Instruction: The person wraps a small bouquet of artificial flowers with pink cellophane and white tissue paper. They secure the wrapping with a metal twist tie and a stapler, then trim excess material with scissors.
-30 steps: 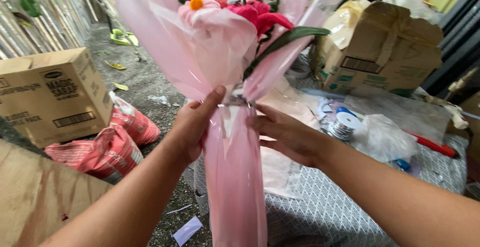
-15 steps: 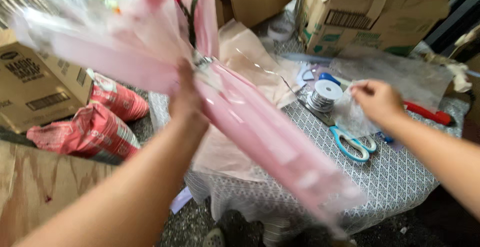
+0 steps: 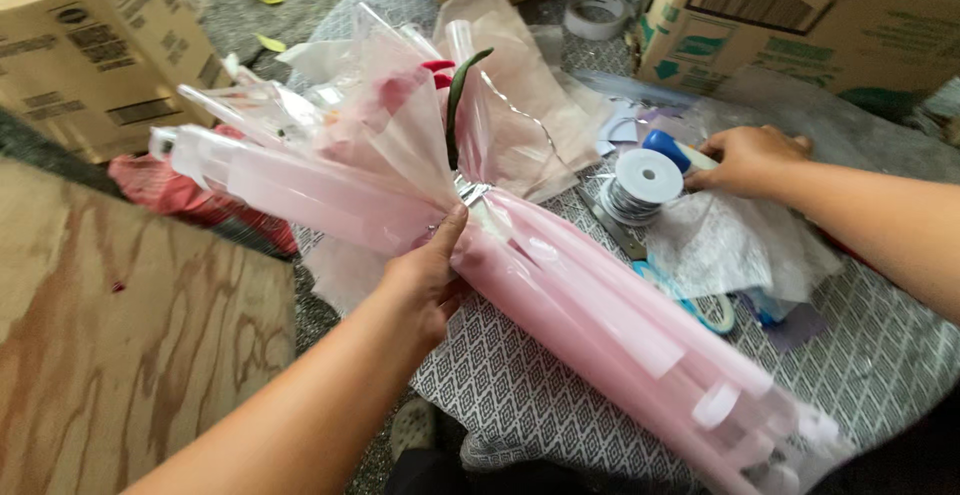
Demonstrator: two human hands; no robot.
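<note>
Lowered now, pink-wrapped bouquet [image 3: 520, 255] in left hand [image 3: 425, 280] grip; right hand [image 3: 748, 158] holds blue-capped tube [image 3: 668, 148].

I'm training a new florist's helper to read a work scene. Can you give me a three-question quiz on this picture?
1. True or false: the left hand grips the pink-wrapped bouquet at its tied neck.
2. What does the right hand touch? A) scissors B) a blue-tipped tool beside the white ribbon spool C) a cardboard box
3. What covers the table?

Key: 1 true. 2 B. 3 A grey cloth with a diamond pattern.
</note>
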